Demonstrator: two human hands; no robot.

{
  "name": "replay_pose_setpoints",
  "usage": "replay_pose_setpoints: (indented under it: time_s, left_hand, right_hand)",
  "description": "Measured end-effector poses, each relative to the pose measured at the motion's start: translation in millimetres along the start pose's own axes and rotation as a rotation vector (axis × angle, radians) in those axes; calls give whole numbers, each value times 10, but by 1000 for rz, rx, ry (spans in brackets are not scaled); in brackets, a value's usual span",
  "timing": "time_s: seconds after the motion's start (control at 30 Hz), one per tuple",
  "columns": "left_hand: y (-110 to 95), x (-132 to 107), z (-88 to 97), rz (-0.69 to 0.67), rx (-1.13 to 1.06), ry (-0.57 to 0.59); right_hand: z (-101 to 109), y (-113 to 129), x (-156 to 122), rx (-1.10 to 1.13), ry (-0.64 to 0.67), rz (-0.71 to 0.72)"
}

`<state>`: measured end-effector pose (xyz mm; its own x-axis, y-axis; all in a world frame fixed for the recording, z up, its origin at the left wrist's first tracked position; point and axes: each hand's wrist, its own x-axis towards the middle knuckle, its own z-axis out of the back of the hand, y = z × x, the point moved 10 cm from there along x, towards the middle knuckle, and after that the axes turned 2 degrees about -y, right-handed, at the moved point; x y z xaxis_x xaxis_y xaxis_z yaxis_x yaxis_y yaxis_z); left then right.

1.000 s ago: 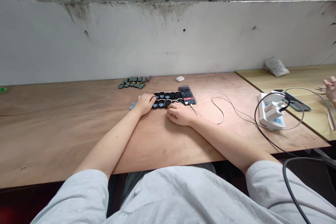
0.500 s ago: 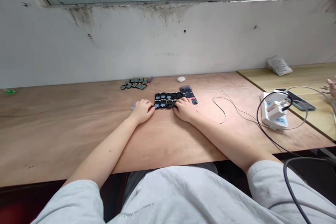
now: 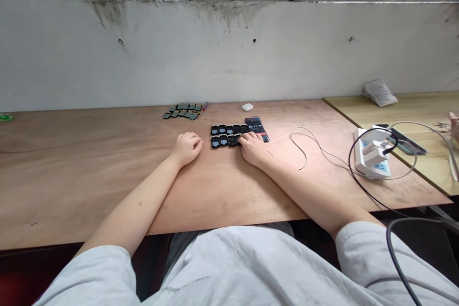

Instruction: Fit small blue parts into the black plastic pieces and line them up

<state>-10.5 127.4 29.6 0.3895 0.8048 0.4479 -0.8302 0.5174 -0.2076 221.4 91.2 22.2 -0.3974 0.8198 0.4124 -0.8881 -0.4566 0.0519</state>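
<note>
Two rows of small black plastic housings (image 3: 223,140) lie side by side on the table, several with light blue pads inside. My right hand (image 3: 254,147) is closed at the right end of the front row, its bent fingers on the last housing and covering part of it. My left hand (image 3: 189,148) rests on the wood a little left of the rows, apart from them. Its fingers are curled in, and whatever they may hold is hidden.
Several green-grey square pieces (image 3: 182,111) lie by the wall beside a small purple-handled tool (image 3: 205,105). A phone (image 3: 258,129) showing a timer touches the back row. To the right are a white case (image 3: 247,107), a thin cable (image 3: 304,143), a power strip (image 3: 371,158) and another person's hand (image 3: 454,126).
My left hand has drawn away leftward from the housings, covering where light blue pieces showed beside it. The right hand stays at the front row. The view has shifted slightly.
</note>
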Motion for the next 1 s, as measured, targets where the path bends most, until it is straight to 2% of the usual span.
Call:
replay_pose_setpoints:
  time_s: [0.07, 0.13, 0.2, 0.3, 0.5, 0.63, 0.7, 0.87, 1.0]
  left_hand:
    - [309, -6, 127, 148, 34, -110]
    - [620, -45, 210, 284, 53, -161]
    - [834, -75, 226, 340, 49, -145]
    - [988, -101, 218, 356, 26, -118]
    - [874, -89, 143, 316, 75, -78]
    - [811, -83, 133, 304, 115, -76]
    - [812, -84, 131, 309, 113, -72]
    - [752, -74, 187, 292, 69, -91]
    - [656, -56, 239, 250, 12, -128]
  right_hand:
    - [40, -37, -2, -52, -11, -37]
    - [84, -74, -7, -113, -20, -68]
    - [105, -105, -14, -159, -8, -88]
    - [107, -130, -17, -176, 21, -109]
    - [51, -36, -35, -162, 111, -140]
    - [78, 119, -64, -104, 123, -98]
    - [91, 254, -75, 1, 116, 4]
    - [144, 610, -162, 288, 44, 386]
    - [133, 582, -173, 300, -4, 438]
